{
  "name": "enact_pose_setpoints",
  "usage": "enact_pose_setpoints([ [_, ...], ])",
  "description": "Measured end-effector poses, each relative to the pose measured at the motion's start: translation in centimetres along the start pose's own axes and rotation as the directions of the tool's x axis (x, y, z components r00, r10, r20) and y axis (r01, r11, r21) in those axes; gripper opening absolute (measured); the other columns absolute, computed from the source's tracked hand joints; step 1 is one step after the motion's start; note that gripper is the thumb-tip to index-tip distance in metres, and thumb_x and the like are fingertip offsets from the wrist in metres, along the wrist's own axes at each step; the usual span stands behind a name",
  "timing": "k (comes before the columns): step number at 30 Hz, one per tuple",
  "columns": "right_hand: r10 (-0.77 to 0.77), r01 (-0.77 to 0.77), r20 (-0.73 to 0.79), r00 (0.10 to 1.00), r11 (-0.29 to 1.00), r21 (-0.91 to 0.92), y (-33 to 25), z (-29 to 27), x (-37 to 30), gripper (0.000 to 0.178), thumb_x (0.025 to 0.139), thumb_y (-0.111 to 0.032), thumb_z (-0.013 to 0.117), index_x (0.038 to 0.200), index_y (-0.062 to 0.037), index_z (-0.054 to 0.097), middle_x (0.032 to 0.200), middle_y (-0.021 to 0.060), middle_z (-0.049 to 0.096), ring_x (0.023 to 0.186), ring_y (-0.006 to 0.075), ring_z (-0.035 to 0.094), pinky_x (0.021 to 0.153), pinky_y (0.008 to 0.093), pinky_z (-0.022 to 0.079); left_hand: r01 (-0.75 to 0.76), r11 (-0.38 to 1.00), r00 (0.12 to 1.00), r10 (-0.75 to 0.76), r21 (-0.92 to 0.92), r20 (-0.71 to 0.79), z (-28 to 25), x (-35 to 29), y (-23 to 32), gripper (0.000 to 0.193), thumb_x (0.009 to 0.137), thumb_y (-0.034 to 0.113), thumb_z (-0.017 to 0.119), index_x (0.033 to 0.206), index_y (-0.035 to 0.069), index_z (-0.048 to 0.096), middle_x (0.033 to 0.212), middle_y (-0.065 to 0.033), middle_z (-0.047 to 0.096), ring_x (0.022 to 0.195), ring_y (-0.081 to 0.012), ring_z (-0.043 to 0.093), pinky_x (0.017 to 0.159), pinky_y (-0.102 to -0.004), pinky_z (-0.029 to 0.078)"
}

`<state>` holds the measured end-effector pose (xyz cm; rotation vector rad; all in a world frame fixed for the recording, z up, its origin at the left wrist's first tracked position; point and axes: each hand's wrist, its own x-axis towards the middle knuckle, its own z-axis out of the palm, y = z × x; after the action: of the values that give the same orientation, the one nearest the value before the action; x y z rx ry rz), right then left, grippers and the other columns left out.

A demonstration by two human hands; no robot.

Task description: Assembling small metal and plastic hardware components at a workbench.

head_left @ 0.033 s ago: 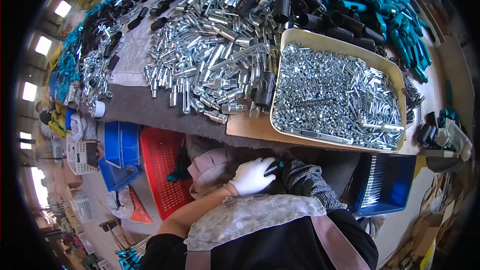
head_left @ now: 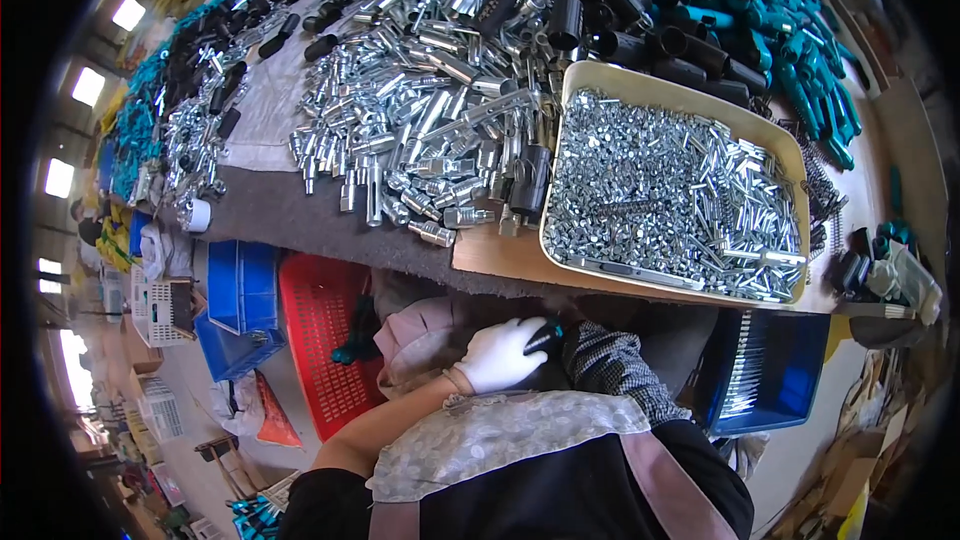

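Note:
In front of my body, just below the table edge, my left hand (head_left: 500, 354) wears a white glove. Its fingers are closed round a black and teal tool handle (head_left: 545, 336); the rest of the tool is lost in shadow. My right arm, in a dark checked sleeve (head_left: 618, 370), reaches in beside that handle. The right hand itself is hidden in the dark under the table edge. On the table above lies a heap of shiny metal sockets and shafts (head_left: 420, 130). A cream tray (head_left: 680, 92) holds many small metal pins and pieces.
Black sleeves (head_left: 690, 45) and teal handles (head_left: 800, 60) are piled at the far right. Below the table stand a red basket (head_left: 320, 350) and blue bins (head_left: 243, 285) at left. A dark blue crate (head_left: 775, 370) with thin metal rods is at right.

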<state>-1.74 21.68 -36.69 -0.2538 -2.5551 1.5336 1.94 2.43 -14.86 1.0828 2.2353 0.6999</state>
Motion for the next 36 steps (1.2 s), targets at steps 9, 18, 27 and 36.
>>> enact_pose_setpoints([
  [9, -0.047, 0.068, 0.127, 0.991, 0.984, -0.166, -4.6, -1.7, -1.4, 0.044, 0.101, -0.034, 0.045, 0.137, -0.0117, 0.056, 0.141, 0.017, 0.055, 0.131, 0.0376, 0.051, 0.111, 0.0465, 0.039, 0.021, 0.999, 0.999, -0.02, 0.033, -0.051, 0.5, 1.4, 0.2, 0.047, 0.083, 0.038, 0.068, 0.122, 0.012, 0.062, 0.098, -0.0164, 0.07, 0.086, -0.0378, 0.068, 0.075, -0.0475, 0.055],
  [18, 0.013, 0.08, 0.272, 0.962, 0.941, -0.327, -7.9, -1.6, -5.7, 0.044, 0.101, -0.035, 0.044, 0.138, -0.0123, 0.056, 0.143, 0.0173, 0.054, 0.132, 0.038, 0.049, 0.111, 0.0472, 0.039, 0.152, 0.988, 0.988, -0.151, -0.029, 0.036, 2.3, 2.2, -2.7, 0.045, 0.084, 0.038, 0.065, 0.113, 0.003, 0.059, 0.089, -0.0235, 0.069, 0.081, -0.0428, 0.067, 0.072, -0.0516, 0.053],
  [27, 0.37, -0.272, 0.065, 0.927, 0.781, -0.562, -5.4, 3.2, -7.8, 0.052, 0.097, -0.044, 0.044, 0.139, -0.0163, 0.056, 0.14, 0.0142, 0.056, 0.13, 0.0373, 0.051, 0.109, 0.0537, 0.038, 0.232, 0.936, 0.957, -0.268, -0.263, -0.107, 11.1, 2.8, -7.4, 0.037, 0.09, 0.027, 0.055, 0.116, 0.002, 0.06, 0.099, -0.0274, 0.069, 0.094, -0.0449, 0.067, 0.079, -0.0522, 0.053],
  [36, 0.533, -0.192, 0.305, 0.79, 0.686, -0.702, -10.1, 0.1, -5.6, 0.054, 0.098, -0.044, 0.046, 0.142, -0.012, 0.051, 0.149, 0.0178, 0.047, 0.137, 0.0405, 0.042, 0.112, 0.05, 0.035, 0.301, 0.938, 0.944, -0.319, -0.173, -0.084, 7.8, 2.9, -6.1, 0.03, 0.083, 0.027, 0.061, 0.096, 0.002, 0.07, 0.088, -0.0247, 0.069, 0.085, -0.0435, 0.067, 0.076, -0.0499, 0.054],
])
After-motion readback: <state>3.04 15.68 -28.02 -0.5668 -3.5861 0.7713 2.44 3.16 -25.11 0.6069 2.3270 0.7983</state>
